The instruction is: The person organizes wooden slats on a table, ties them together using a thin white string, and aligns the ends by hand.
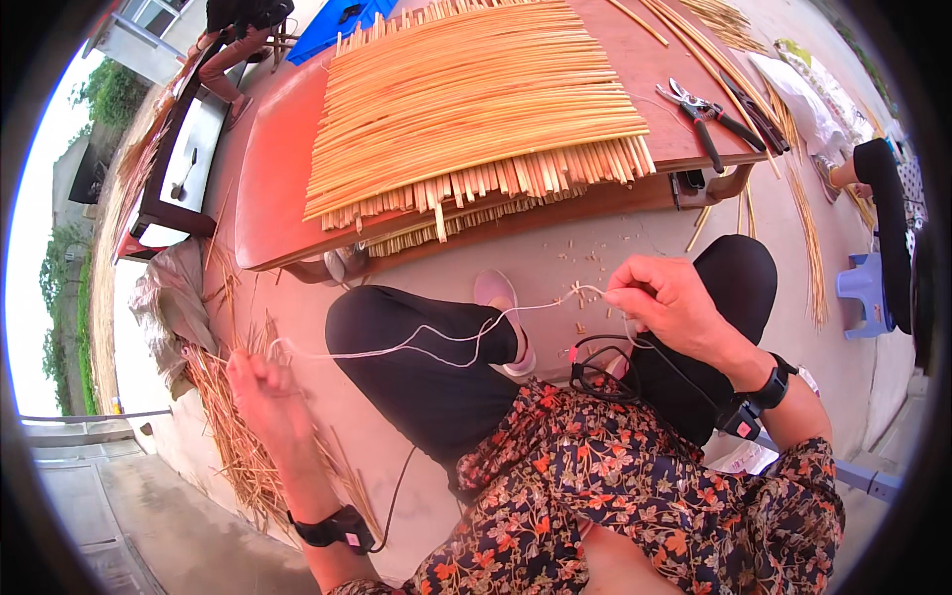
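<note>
A thin white string (382, 353) stretches slackly across my lap between my two hands, doubled into loose loops along part of its length. At its right end my right hand (674, 305) is closed, pinching the string between thumb and fingers. My left hand (268, 405), raised at the left and slightly blurred, has its fingers curled around the other end. Beyond my knees, a layer of cut tan reed stalks (476, 99) lies side by side on a reddish-brown table (273, 188). Pruning shears (706, 119) with black-and-red handles rest beside the stalks on the right.
Reed scraps (243, 436) are heaped on the floor at left, by a crumpled sack (174, 307). A black cable (605, 382) lies coiled on my lap. A blue plastic stool (865, 296) is at right, near another person's leg (878, 198). Another person (233, 59) sits at far left.
</note>
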Tool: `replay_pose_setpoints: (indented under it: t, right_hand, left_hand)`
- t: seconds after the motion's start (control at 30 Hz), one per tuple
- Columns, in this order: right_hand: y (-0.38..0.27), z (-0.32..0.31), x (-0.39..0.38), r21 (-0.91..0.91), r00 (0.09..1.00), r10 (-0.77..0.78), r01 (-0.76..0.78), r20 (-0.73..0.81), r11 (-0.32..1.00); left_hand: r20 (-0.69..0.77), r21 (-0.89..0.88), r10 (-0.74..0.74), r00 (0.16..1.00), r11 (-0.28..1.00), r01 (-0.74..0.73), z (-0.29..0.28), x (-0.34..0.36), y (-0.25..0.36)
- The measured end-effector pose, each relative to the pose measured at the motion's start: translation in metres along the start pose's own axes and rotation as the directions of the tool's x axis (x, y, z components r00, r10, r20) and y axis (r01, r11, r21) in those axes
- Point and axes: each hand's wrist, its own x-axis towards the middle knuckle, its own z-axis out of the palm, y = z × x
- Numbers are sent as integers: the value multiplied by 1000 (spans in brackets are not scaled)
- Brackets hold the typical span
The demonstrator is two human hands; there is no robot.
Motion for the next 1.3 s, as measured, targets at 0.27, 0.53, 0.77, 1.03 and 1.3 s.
replay_pose_setpoints:
  t: [0.27,0.53,0.77,1.03,1.3]
  right_hand:
    - [-27,29,26,282,999,-22,9,44,959]
    - [29,10,22,775,901,-10,-367,433,515]
    - [66,30,17,945,938,-130,-310,322,105]
    - [79,35,16,965,954,-188,-250,233,-73]
    - [85,23,26,981,985,-115,-144,129,-127]
  left_hand:
    - [517,303,-592,618,802,515,155,-59,-106]
    - [537,253,-501,678,863,437,163,-35,-142]
    - [474,242,-536,699,842,482,162,-37,-164]
    - [448,288,-553,702,833,472,155,-35,-182]
    - [446,442,-567,693,812,380,149,-46,-192]
